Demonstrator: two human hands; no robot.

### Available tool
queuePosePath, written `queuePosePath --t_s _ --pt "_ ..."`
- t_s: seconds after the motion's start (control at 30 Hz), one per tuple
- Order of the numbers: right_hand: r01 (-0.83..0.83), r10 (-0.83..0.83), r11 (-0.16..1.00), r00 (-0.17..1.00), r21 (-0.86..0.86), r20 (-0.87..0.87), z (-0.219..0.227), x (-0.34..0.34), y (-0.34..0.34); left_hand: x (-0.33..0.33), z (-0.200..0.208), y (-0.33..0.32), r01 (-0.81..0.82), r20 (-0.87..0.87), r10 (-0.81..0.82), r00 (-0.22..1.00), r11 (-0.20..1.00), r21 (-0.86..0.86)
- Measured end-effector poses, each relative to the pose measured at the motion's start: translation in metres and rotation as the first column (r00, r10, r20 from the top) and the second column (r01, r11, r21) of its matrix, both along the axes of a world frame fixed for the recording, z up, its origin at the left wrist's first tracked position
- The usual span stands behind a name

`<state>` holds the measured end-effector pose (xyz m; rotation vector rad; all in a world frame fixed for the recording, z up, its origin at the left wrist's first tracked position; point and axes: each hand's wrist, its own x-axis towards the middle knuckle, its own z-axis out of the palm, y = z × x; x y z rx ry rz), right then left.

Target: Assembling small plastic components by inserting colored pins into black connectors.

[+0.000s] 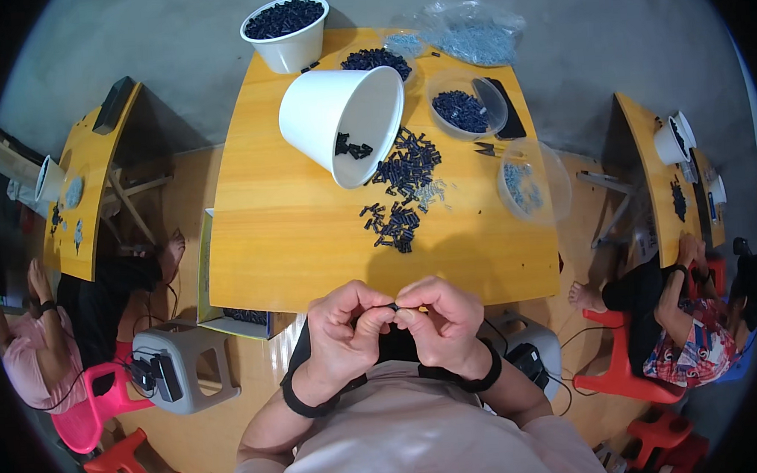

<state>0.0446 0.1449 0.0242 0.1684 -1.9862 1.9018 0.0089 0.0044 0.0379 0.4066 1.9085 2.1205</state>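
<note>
In front of my chest, just off the table's near edge, my left hand (346, 328) and my right hand (444, 320) meet fingertip to fingertip. Between their pinched thumbs and forefingers sits a small black part (394, 306), mostly covered by the fingers, so its exact kind cannot be made out. Beyond my hands, loose small black cylindrical parts (395, 229) lie on the table (285, 258). They spread up to the mouth of a white bucket (317, 120) lying on its side, with a few more parts inside. Small silvery pins or screws (432, 194) are scattered beside the heap.
At the back stand a full white bucket (285, 51) of black parts and a clear plastic bag (475, 39). Clear tubs (502, 110) hold parts and silvery pieces; small snips (487, 148) lie nearby. Other people work at side tables (119, 113); a grey stool (188, 366) stands left.
</note>
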Motion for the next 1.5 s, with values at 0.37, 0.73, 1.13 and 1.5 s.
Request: queuePosePath --t_s 0.37,0.73,1.13,1.5 --pt "-0.113 0.121 0.988 0.99 -0.107 0.074 -0.005 -0.001 0.009 -0.014 -0.019 -0.003 -0.007 0.247 -0.057 0.967 0.968 0.251" --pt "-0.029 0.104 0.933 0.976 -0.359 0.193 -0.021 0.0 0.004 -0.016 -0.035 0.002 -0.057 0.382 -0.115 0.917 0.91 0.411" --pt "0.131 -0.167 0.981 0.944 0.142 0.284 -0.061 -0.006 0.009 -0.026 -0.067 0.02 -0.203 -0.439 -0.009 0.898 0.878 -0.434" --pt "0.081 -0.196 0.946 0.914 0.314 0.356 -0.059 -0.023 0.009 -0.039 -0.091 0.02 -0.254 -0.603 -0.087 0.793 0.852 -0.457"
